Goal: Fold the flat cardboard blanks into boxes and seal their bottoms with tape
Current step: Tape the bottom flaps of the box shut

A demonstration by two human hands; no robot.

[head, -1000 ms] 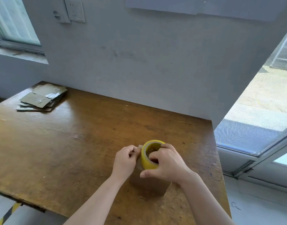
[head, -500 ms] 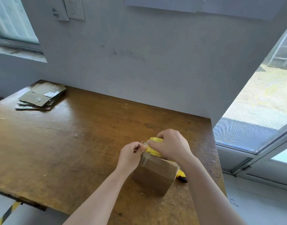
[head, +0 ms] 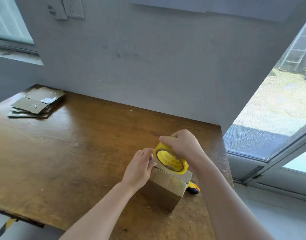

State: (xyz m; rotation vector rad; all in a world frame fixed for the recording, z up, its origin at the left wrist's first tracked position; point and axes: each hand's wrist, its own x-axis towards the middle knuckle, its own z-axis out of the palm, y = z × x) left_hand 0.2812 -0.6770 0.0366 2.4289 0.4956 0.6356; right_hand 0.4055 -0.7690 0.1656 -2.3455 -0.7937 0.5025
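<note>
Head: right hand (head: 182,144) grips tape roll (head: 169,161), left hand (head: 140,168) perhaps pressing box (head: 164,191).

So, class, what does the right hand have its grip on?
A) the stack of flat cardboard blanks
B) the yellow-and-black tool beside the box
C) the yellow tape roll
C: the right hand curls over the yellow tape roll, which sits on top of the folded box.
</note>
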